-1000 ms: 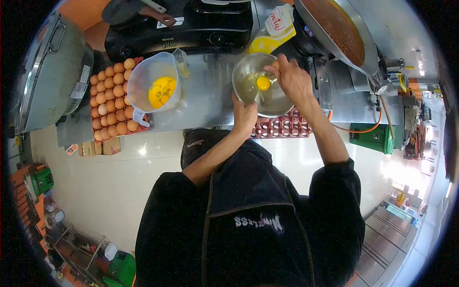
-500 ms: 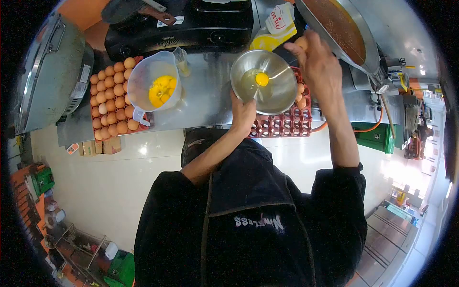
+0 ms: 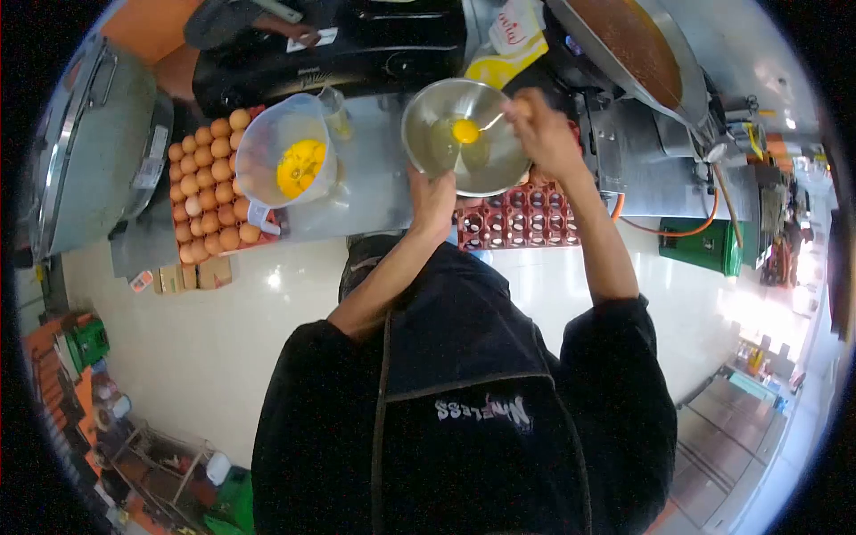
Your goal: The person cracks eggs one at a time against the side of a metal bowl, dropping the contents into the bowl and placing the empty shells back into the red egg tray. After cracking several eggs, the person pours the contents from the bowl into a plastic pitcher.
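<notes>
My left hand (image 3: 432,203) grips the near rim of a steel mixing bowl (image 3: 499,169). One cracked egg lies in the bowl, its yolk (image 3: 465,131) whole amid clear white. At the bowl's right rim, my right hand (image 3: 548,138) is closed around a brown egg (image 3: 520,110), partly hidden by the fingers. Below the bowl is a red egg tray (image 3: 517,223) with mostly bare cups. To the left stands a clear plastic jug (image 3: 254,156) with several yolks (image 3: 300,168) in it. Beside it, another tray holds several brown eggs (image 3: 205,183).
A black gas stove (image 3: 357,67) stands at the back of the steel counter (image 3: 370,169). A yellow-and-white pouch (image 3: 510,49) lies behind the bowl. At the back right sits a large pan (image 3: 637,53) of brown contents; an orange hose (image 3: 682,234) runs below it.
My right hand has come down and left with the egg to the bowl's right rim. My left hand has shifted the bowl slightly left and back.
</notes>
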Motion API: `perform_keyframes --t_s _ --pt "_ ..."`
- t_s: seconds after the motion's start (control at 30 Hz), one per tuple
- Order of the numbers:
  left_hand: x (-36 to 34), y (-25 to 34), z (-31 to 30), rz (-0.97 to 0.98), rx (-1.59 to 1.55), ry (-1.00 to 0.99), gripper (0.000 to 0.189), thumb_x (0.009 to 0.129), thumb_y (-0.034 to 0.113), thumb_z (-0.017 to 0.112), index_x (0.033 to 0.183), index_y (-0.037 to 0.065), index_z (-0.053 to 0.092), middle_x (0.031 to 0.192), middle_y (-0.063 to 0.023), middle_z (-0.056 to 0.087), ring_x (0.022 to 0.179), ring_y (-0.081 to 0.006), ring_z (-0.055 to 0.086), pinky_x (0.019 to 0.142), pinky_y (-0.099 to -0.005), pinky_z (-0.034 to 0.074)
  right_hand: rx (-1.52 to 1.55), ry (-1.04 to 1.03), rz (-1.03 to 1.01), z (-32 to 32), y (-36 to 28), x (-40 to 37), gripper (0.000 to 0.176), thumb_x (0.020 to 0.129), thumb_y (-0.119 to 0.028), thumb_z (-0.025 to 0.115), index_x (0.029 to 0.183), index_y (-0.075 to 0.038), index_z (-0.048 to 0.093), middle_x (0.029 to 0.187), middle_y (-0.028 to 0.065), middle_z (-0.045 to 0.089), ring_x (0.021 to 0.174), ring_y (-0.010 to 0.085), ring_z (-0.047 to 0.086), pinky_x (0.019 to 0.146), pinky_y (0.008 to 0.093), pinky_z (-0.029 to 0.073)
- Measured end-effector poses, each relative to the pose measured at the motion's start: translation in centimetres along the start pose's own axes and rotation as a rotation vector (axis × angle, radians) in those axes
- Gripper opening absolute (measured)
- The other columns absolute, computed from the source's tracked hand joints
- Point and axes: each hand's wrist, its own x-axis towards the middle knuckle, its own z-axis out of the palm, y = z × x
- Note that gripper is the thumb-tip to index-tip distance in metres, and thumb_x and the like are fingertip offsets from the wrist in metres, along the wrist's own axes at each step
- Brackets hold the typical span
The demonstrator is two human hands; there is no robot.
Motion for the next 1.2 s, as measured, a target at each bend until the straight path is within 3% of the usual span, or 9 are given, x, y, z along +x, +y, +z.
perform_keyframes --t_s 0.07,0.2,0.33,0.37,0.47,0.67,0.8,1.0,1.2 --pt "0.7 0.2 -0.1 0.011 -0.015 0.003 0.069 0.081 -0.003 0.047 0.142 0.012 0.021 0.127 -0.019 0.049 0.094 -0.0311 0.068 0.057 -0.0356 0.066 0.133 -0.152 0.117 0.5 3.4 0.4 0.044 0.098 -0.042 0.06 0.113 0.0 0.057 0.088 0.0191 0.07 0.075 0.0298 0.069 0.069 0.038 0.054" --pt "0.7 1.9 -2.2 0.013 -0.025 -0.041 0.066 0.085 -0.004 0.045 0.143 0.009 0.017 0.13 -0.021 0.045 0.102 -0.0333 0.065 0.058 -0.038 0.067 0.339 0.204 0.191 -1.7 6.6 -0.7 0.046 0.098 -0.041 0.061 0.118 0.0 0.056 0.084 0.0085 0.068 0.073 0.0153 0.063 0.067 0.0307 0.052" --pt "0.3 2.8 -3.7 0.018 -0.01 -0.049 0.066 0.082 -0.003 0.046 0.141 0.008 0.018 0.128 -0.0206 0.046 0.102 -0.0333 0.065 0.058 -0.038 0.067 -0.308 0.026 0.022 -0.2 10.3 -3.9 0.055 0.096 -0.048 0.059 0.132 -0.007 0.054 0.124 0.0215 0.06 0.119 0.0362 0.054 0.102 0.0491 0.04" --pt "0.1 3.0 -3.9 0.013 0.004 -0.052 0.065 0.082 -0.002 0.047 0.14 0.007 0.02 0.128 -0.0206 0.046 0.101 -0.0334 0.065 0.058 -0.0379 0.067 -0.486 -0.002 0.064 0.9 10.7 -5.2 0.061 0.096 -0.05 0.056 0.141 -0.01 0.048 0.145 0.0244 0.042 0.138 0.0447 0.032 0.112 0.0587 0.023" --pt "0.0 3.0 -4.6 0.034 -0.008 -0.038 0.063 0.082 -0.001 0.047 0.139 0.007 0.021 0.128 -0.0207 0.046 0.101 -0.0341 0.065 0.058 -0.0379 0.067 -0.604 0.132 -0.081 -0.2 6.8 -6.6 0.064 0.097 -0.049 0.056 0.145 -0.011 0.044 0.15 0.0231 0.037 0.14 0.0445 0.028 0.112 0.0628 0.02" --pt "0.2 3.3 -4.9 0.027 -0.025 -0.074 0.064 0.082 -0.001 0.048 0.14 0.006 0.021 0.127 -0.0207 0.048 0.097 -0.033 0.067 0.058 -0.0376 0.067 0.281 -0.249 0.28 0.4 3.6 -14.0 0.046 0.106 -0.034 0.046 0.136 -0.001 0.052 0.141 0.0232 0.05 0.129 0.0332 0.05 0.107 0.0358 0.038" --pt "0.0 3.5 -4.6 0.03 -0.017 -0.074 0.064 0.081 -0.001 0.048 0.139 0.006 0.022 0.125 -0.0206 0.05 0.095 -0.032 0.068 0.057 -0.0376 0.066 0.37 -0.583 0.342 3.1 3.7 -21.0 0.054 0.107 -0.04 0.037 0.139 0.001 0.051 0.142 0.0222 0.05 0.14 0.0328 0.039 0.116 0.0398 0.029" --pt "-0.2 3.6 -4.3 0.015 -0.011 -0.082 0.065 0.08 -0.002 0.048 0.139 0.005 0.023 0.12 -0.0207 0.053 0.089 -0.0306 0.069 0.054 -0.0361 0.066 0.731 -0.43 0.54 2.7 4.9 -25.6 0.056 0.107 -0.041 0.035 0.138 0.003 0.052 0.141 0.0215 0.052 0.135 0.0294 0.045 0.116 0.0388 0.029" --pt "-0.1 4.0 -4.5 -0.005 -0.008 -0.128 0.062 0.081 -0.001 0.049 0.138 0.005 0.024 0.119 -0.0213 0.055 0.084 -0.0305 0.07 0.053 -0.0352 0.065 0.289 0.113 0.499 4.2 5.8 -26.6 0.024 0.094 -0.009 0.061 0.115 0.002 0.056 0.117 0.017 0.062 0.111 0.0247 0.061 0.102 0.0396 0.046"
